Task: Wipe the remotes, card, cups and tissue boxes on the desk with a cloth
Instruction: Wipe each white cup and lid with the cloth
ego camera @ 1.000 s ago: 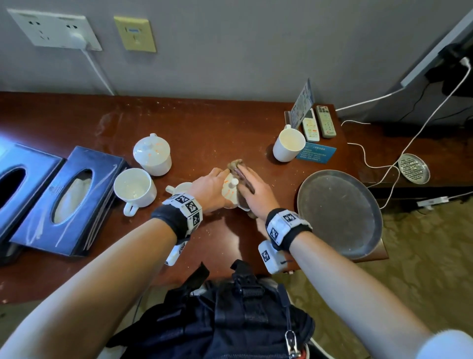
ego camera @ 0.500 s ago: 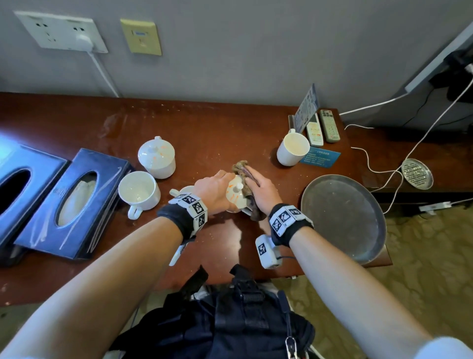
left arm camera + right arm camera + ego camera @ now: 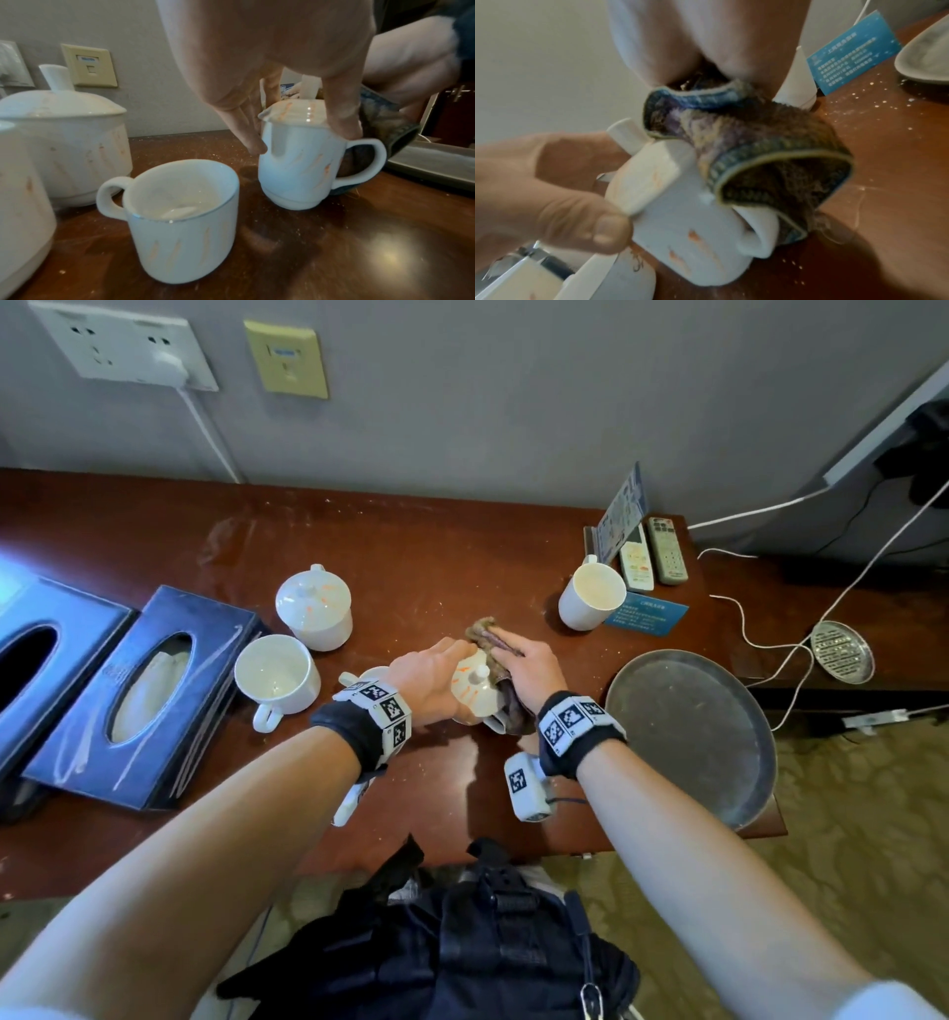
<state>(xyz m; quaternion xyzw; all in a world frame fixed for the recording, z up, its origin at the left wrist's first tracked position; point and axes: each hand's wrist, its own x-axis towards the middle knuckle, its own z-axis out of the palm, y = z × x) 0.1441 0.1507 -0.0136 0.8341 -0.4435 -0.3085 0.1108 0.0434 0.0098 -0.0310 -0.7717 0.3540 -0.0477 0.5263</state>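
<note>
The step in hand looks like wiping one of the cups: a lidded cup (image 3: 303,160) stands on the tabletop (image 3: 411,546) between the person's two hands, just beside an open cup (image 3: 180,219) on its left. The left hand (image 3: 429,680) comes down over the top, thumb and fingers curled round the rim of the lid (image 3: 298,115) to steady it. The right hand (image 3: 529,672) presses a bunched cloth (image 3: 770,154) against the far side of the cup by its handle (image 3: 365,162), fingers curled over the fabric.

My guess is that the next move calls for working the cloth round the wall and through the handle loop while the left hand keeps the lid from slipping; the glaze is probably slick, and the cup appears tipped in the right wrist view.

The lidded cup is smooth white ceramic with faint orange streaks, cylindrical, with a knobbed dome lid. The cloth is thick, fuzzy terry in brown and blue with a stitched hem. The tabletop is glossy red-brown wood, flecked with pale crumbs.

To the right of the lidded cup and further back stand a plain cup (image 3: 590,595), a blue card (image 3: 647,613) and two remotes (image 3: 652,552); well to the left lie dark tissue boxes (image 3: 144,695).
</note>
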